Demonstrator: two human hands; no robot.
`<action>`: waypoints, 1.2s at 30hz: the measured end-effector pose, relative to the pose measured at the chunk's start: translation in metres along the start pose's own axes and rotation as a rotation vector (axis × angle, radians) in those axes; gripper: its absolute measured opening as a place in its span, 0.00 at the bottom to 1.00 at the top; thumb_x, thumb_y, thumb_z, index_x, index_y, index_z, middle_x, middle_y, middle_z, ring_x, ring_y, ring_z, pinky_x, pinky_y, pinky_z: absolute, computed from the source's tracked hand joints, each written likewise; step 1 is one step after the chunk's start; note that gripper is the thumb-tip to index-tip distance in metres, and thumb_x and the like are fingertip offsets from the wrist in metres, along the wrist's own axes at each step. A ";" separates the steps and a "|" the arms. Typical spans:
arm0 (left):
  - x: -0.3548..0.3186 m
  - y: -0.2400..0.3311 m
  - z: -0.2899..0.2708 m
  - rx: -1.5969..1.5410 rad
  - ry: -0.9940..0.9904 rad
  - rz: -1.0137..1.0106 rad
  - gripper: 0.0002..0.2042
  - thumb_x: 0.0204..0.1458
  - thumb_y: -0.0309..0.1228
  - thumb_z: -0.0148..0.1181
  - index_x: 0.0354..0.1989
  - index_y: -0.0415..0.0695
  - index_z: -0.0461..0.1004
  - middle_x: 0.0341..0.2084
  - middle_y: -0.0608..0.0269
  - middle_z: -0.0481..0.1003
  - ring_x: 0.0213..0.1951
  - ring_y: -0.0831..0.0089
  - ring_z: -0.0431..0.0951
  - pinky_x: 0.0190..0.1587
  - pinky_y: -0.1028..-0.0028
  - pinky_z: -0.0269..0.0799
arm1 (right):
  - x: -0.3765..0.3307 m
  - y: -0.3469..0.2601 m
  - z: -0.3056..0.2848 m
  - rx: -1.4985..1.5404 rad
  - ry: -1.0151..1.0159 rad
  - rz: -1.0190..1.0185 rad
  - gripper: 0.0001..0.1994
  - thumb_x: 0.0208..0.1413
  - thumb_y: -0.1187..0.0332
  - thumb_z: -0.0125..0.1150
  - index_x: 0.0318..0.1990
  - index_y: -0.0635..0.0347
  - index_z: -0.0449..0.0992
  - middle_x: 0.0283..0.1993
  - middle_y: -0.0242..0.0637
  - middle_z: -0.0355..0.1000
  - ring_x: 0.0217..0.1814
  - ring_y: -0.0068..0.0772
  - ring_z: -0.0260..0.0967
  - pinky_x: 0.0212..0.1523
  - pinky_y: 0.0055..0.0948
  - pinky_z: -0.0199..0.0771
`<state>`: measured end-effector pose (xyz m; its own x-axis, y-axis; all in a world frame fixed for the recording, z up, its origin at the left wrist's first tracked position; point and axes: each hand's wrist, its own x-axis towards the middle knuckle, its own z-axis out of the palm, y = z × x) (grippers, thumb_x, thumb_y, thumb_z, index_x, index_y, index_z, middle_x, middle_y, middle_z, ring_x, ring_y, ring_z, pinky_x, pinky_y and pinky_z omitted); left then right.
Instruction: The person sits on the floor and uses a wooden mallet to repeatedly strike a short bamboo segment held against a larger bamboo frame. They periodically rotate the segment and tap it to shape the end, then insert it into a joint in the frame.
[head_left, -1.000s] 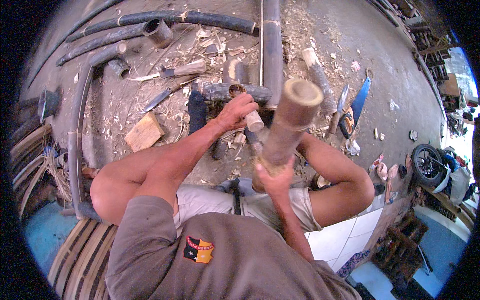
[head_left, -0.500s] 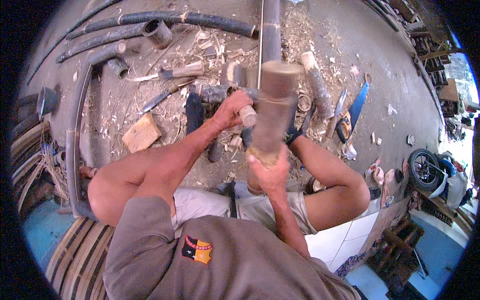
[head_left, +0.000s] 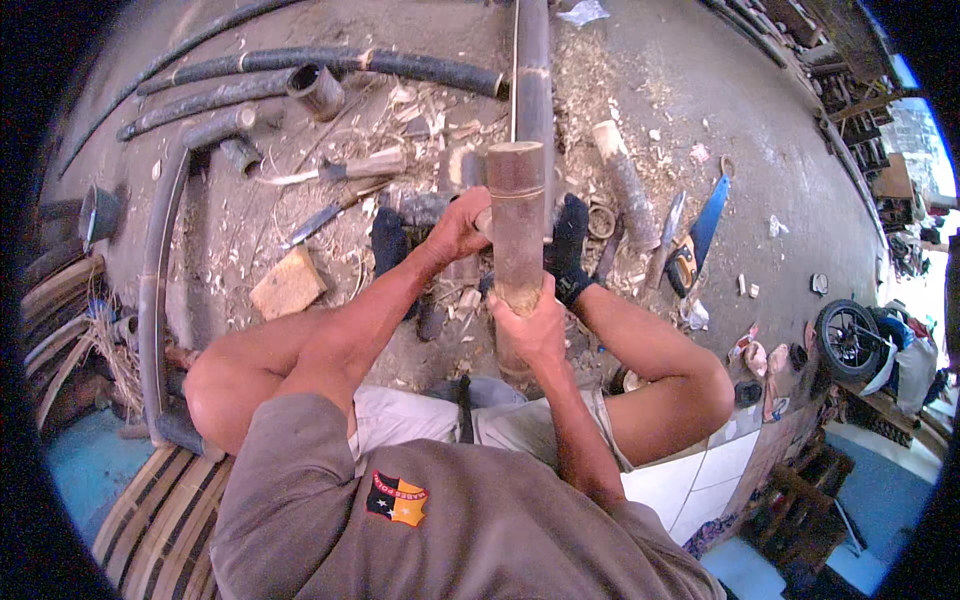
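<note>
My right hand point(head_left: 533, 322) grips the narrow lower end of a thick bamboo mallet point(head_left: 517, 235), whose wide head points away from me. Closed too, my left hand point(head_left: 462, 228) holds a short pale wooden handle point(head_left: 484, 222); the mallet hides part of it, and its working end is out of sight. Below both hands lies a dark bamboo piece point(head_left: 418, 208), crosswise between my feet. Beyond it a long dark bamboo pole point(head_left: 534, 85) runs away from me. The mallet head overlaps the pole in view; whether it touches the handle I cannot tell.
Wood chips cover the floor around my feet. A blue-bladed handsaw point(head_left: 712, 222) and a knife point(head_left: 672, 225) lie on the right. On the left are a machete point(head_left: 335, 168), another knife point(head_left: 325, 218), a yellowish block point(head_left: 287, 283) and bamboo poles point(head_left: 330, 62).
The mallet, blurred before, now looks sharp and has shifted slightly left, covering more of the pale handle. My right hand moved a little up and left; my left hand stays almost in place.
</note>
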<state>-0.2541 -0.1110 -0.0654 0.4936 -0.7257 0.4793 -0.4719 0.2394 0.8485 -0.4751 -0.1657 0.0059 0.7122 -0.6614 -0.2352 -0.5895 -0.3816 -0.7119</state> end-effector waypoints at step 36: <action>-0.031 -0.013 0.009 0.247 -0.355 0.169 0.18 0.37 0.33 0.70 0.36 0.46 0.69 0.32 0.56 0.69 0.39 0.50 0.71 0.43 0.57 0.67 | -0.080 0.013 -0.047 0.410 0.063 0.004 0.44 0.51 0.67 0.71 0.73 0.67 0.53 0.62 0.44 0.68 0.62 0.38 0.68 0.67 0.38 0.65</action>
<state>-0.2694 -0.0977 -0.0935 0.1343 -0.8759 0.4634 -0.7058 0.2437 0.6652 -0.5576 -0.1480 0.0465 0.6780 -0.7055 -0.2065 -0.3825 -0.0986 -0.9187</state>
